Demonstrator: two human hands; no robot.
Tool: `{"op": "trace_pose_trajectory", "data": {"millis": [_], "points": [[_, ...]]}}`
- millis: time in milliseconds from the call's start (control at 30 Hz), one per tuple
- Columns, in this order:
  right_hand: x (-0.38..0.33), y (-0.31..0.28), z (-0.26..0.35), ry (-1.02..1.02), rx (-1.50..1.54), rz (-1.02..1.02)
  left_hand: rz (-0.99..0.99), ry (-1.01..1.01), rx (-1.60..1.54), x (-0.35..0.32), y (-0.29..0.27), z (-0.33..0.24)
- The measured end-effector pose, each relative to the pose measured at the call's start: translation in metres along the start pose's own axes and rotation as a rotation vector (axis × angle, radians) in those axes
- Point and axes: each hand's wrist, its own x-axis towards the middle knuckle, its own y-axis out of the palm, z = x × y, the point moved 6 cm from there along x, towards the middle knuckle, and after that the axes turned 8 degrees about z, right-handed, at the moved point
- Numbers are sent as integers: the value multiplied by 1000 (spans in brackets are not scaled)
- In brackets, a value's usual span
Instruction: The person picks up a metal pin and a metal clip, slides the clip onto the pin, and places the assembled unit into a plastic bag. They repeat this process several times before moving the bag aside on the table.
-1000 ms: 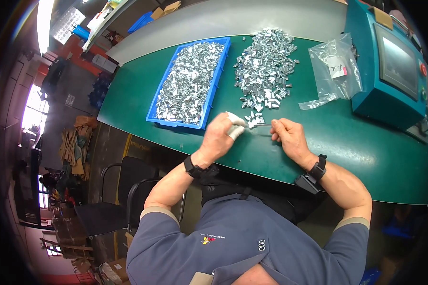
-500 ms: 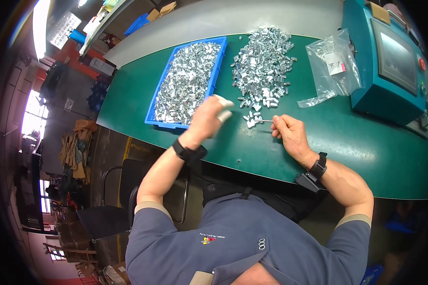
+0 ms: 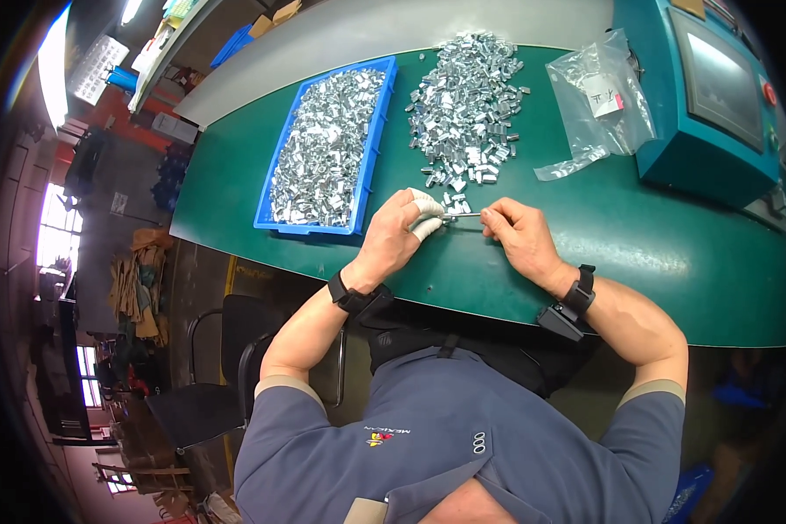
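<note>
Green table point(image 3: 603, 227), right fingers point(image 3: 491, 217) pinching rod point(image 3: 466, 215), left fingers point(image 3: 428, 208) near-closed at its tip point(image 3: 451, 215)

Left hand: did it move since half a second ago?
Yes. Judged against the blue tray, the left hand moved right, closer to the tip of the thin metal rod.

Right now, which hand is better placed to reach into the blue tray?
Likely the left hand: it is nearer the blue plastic tray, while the right hand, farther away, holds a thin metal rod.
</note>
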Motion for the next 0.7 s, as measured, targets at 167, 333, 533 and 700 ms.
{"op": "trace_pose_trajectory", "data": {"millis": [167, 333, 533, 700], "points": [[-1, 2, -3, -18, -25, 22, -5, 8, -61, 3, 9, -6], [0, 0, -5, -22, 74, 6, 7, -74, -216, 3, 11, -6], [-2, -1, 2, -68, 70, -13, 40, -147, -267, 5, 16, -4], [-5, 5, 8, 43, -65, 96, 7, -136, -353, 1, 20, -4]]}}
